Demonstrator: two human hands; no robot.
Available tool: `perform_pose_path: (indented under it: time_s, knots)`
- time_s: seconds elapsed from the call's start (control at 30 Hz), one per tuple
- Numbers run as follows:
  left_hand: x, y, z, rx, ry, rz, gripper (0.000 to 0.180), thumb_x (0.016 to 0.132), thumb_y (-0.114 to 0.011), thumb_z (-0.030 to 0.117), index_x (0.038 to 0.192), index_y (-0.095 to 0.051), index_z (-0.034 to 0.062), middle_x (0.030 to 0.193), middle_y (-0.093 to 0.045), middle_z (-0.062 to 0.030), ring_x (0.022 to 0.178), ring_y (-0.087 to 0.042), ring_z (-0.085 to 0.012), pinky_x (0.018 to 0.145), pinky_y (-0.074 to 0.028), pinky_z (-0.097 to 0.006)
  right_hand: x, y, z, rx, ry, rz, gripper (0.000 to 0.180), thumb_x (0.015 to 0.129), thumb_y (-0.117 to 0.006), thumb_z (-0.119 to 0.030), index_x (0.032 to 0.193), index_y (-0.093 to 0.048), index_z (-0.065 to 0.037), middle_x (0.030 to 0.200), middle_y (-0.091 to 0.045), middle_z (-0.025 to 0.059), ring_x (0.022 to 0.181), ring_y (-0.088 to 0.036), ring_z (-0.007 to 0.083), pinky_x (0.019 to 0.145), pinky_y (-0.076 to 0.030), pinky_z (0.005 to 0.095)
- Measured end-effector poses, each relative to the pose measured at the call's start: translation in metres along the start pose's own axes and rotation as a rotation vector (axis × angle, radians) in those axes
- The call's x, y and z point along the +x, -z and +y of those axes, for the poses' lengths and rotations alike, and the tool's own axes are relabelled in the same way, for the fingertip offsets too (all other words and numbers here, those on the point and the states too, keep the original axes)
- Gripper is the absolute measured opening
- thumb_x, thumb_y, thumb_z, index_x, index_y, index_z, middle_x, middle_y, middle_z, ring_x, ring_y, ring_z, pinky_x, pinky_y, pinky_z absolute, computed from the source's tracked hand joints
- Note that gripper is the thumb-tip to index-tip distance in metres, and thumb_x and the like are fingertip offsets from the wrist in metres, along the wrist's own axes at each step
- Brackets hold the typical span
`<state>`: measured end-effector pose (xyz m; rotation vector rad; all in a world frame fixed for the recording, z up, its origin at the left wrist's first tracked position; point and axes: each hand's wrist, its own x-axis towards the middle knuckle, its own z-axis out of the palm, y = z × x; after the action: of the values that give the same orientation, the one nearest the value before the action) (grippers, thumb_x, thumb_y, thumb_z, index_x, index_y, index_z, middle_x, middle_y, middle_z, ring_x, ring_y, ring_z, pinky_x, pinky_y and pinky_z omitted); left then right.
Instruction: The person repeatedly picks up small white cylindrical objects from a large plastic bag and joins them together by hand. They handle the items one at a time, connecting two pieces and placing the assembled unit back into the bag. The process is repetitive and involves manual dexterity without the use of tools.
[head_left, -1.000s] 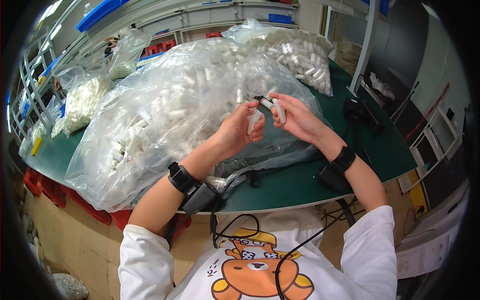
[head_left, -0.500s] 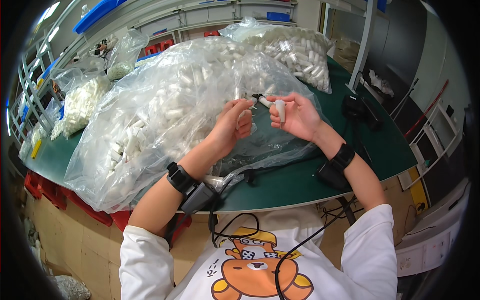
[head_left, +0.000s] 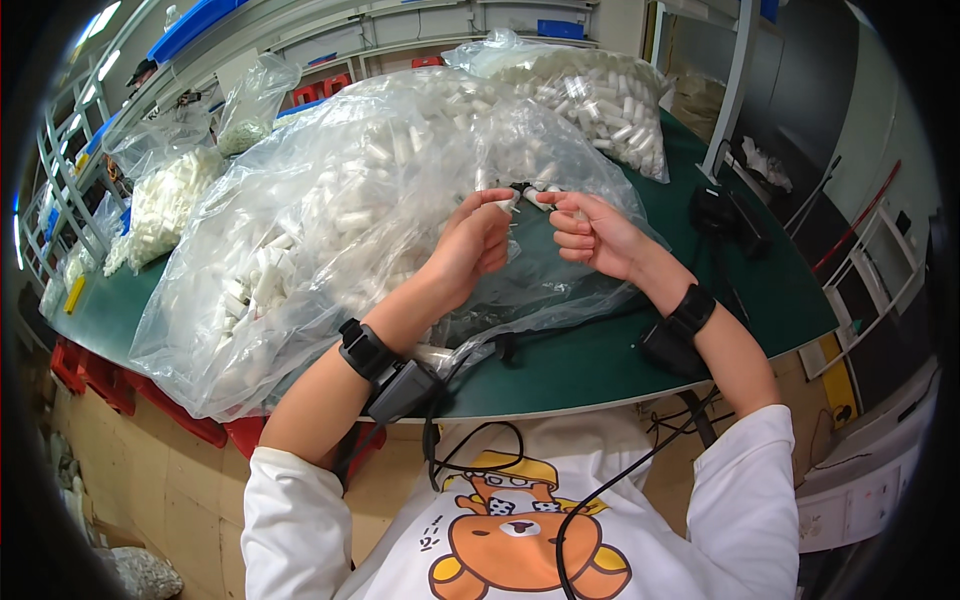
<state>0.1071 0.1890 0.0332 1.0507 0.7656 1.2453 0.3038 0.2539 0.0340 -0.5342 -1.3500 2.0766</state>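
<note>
My left hand (head_left: 474, 240) is closed in a pinch, with a small white plastic piece (head_left: 510, 203) at its fingertips. My right hand (head_left: 598, 236) faces it a short gap away, fingers curled and index finger pointing left. A whitish bit shows at its thumb, but what it holds is mostly hidden. Just behind the fingertips lie a small black thing and a white plastic tube (head_left: 536, 196). Both hands are over the near right part of a large clear plastic bag (head_left: 330, 200) full of white plastic tubes.
Another clear bag (head_left: 610, 110) of white tubes sits at the far right, and a smaller bag (head_left: 165, 205) of white parts at the left. All rest on a green table (head_left: 570, 375). Black devices (head_left: 725, 220) stand at its right; cables run by my wrists.
My right hand's fingers have curled in, and the white tube that stood out from them is no longer visible. My left hand stays in nearly the same place, still pinching.
</note>
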Motion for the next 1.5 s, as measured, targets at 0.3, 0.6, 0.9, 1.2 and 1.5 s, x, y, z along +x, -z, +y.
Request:
perform_pose_path:
  time_s: [0.3,0.6,0.9,1.2,1.5]
  knots:
    - [0.004,0.006,-0.004,-0.228,0.072,-0.052,0.054,0.087,-0.042,0.053,0.117,-0.034,0.0096,0.084,-0.053,-0.0108,0.068,-0.051,-0.0236,0.064,-0.040,-0.037,-0.001,-0.022,0.000,-0.323,0.041,0.001,0.036,0.089,-0.057,-0.031,0.107,-0.052,-0.001,0.060,-0.047,-0.0006,0.050,-0.042,0.0078,0.045,-0.031,0.0221]
    - [0.008,0.006,-0.008,-0.311,0.116,-0.273,0.052,0.089,-0.034,0.058,0.111,-0.044,0.0122,0.098,-0.054,-0.0063,0.076,-0.056,-0.0187,0.067,-0.046,-0.033,-0.010,-0.111,-0.006,-1.444,0.863,0.226,0.020,0.077,-0.064,-0.009,0.094,-0.059,-0.001,0.072,-0.060,0.0092,0.064,-0.061,0.0239,0.055,-0.047,0.0315]
    - [0.060,0.031,-0.062,-0.252,0.237,-0.197,0.043,0.085,-0.050,0.053,0.096,-0.051,0.0114,0.075,-0.062,-0.0114,0.062,-0.058,-0.0233,0.060,-0.047,-0.036,0.051,-0.249,0.015,-1.692,0.920,-0.582,0.026,0.079,-0.059,-0.014,0.098,-0.051,0.002,0.088,-0.057,0.0165,0.085,-0.056,0.0341,0.072,-0.045,0.0400]
    - [0.000,0.057,-0.052,-0.205,0.253,-0.158,0.041,0.087,-0.046,0.052,0.094,-0.052,0.0117,0.076,-0.061,-0.0106,0.063,-0.058,-0.0226,0.059,-0.047,-0.035,0.143,-0.311,0.043,-1.852,0.263,-0.701,0.044,0.074,-0.058,-0.018,0.107,-0.047,0.009,0.098,-0.054,0.0282,0.101,-0.052,0.0407,0.082,-0.045,0.0437]
    - [-0.012,-0.007,-0.012,-0.080,0.159,-0.189,0.040,0.089,-0.043,0.051,0.092,-0.052,0.0119,0.077,-0.060,-0.0097,0.065,-0.058,-0.0219,0.059,-0.047,-0.034,0.078,-0.243,-0.025,-1.717,0.757,-0.613,0.020,0.080,-0.057,-0.017,0.082,-0.061,0.002,0.089,-0.061,0.0160,0.088,-0.058,0.0294,0.074,-0.048,0.0372]
